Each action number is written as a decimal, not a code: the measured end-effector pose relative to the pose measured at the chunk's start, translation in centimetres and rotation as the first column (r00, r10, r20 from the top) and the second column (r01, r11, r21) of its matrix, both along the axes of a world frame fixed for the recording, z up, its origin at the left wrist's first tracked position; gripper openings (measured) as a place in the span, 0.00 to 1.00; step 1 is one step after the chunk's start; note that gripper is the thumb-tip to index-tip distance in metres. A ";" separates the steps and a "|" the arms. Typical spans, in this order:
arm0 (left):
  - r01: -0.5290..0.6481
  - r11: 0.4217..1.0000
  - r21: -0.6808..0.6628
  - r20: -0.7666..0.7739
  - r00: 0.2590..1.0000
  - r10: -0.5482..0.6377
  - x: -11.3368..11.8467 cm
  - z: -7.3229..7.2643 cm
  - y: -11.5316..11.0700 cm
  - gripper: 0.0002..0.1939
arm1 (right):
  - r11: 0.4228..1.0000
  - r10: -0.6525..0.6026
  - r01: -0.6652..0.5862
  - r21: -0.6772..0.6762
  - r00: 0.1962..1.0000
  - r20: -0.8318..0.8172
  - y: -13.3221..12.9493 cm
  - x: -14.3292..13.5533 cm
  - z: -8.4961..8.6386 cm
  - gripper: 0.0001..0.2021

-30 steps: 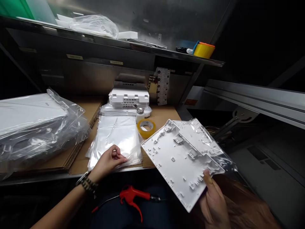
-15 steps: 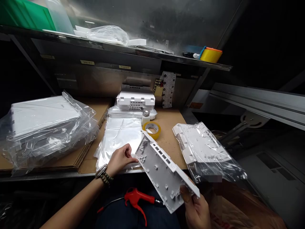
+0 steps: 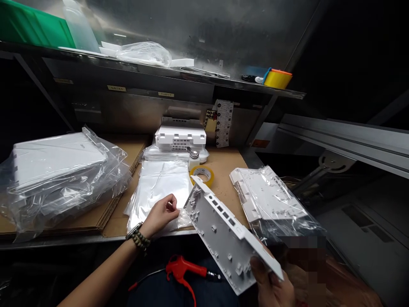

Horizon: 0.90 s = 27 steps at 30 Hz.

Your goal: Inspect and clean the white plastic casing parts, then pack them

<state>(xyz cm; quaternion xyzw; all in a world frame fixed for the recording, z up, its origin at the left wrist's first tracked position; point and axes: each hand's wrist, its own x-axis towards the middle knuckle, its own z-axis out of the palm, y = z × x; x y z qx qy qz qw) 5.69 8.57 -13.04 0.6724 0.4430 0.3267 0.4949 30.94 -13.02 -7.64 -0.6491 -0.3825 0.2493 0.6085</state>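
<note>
My right hand (image 3: 275, 283) grips the lower right end of a white plastic housing (image 3: 220, 238). The housing is tilted, its inner side with small posts and clips turned towards me and a row of square port openings along its upper edge. Just left of its far corner is my left hand (image 3: 162, 215), thumb and fingers pinched together, apart from the housing. Whatever the pinch may hold is too small to make out. Beneath and behind that hand lies a stack of clear plastic bags (image 3: 162, 181). Below the housing, a red air blow gun (image 3: 183, 269) rests near my lap.
Bagged white housings lie at left (image 3: 60, 157) and right (image 3: 271, 192). More white housings (image 3: 182, 134) are stacked at the back, near a small pump bottle (image 3: 194, 161) and a yellow tape roll (image 3: 208, 175). A metal shelf (image 3: 198, 77) crosses above the cardboard-covered bench.
The housing has shifted right and slightly down with my right hand. My left hand has come away from its edge, moving a little left, fingers curled tighter. The view has tilted slightly.
</note>
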 end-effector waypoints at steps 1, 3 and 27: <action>-0.010 1.000 0.014 -0.012 1.000 0.010 0.1 0.0 0.0 0.11 | 0.999 0.035 -0.035 0.018 0.999 0.017 0.2 -0.2 0.0 0.25; -0.013 0.999 0.038 -0.025 1.000 0.014 0.1 0.0 -0.1 0.11 | 0.996 0.081 -0.083 0.041 0.996 0.048 0.6 -0.5 -0.2 0.25; 0.061 0.954 0.292 -0.397 0.916 0.063 -2.4 5.2 2.0 0.10 | 0.952 0.279 -0.292 0.096 0.952 0.130 1.3 -0.5 -1.9 0.22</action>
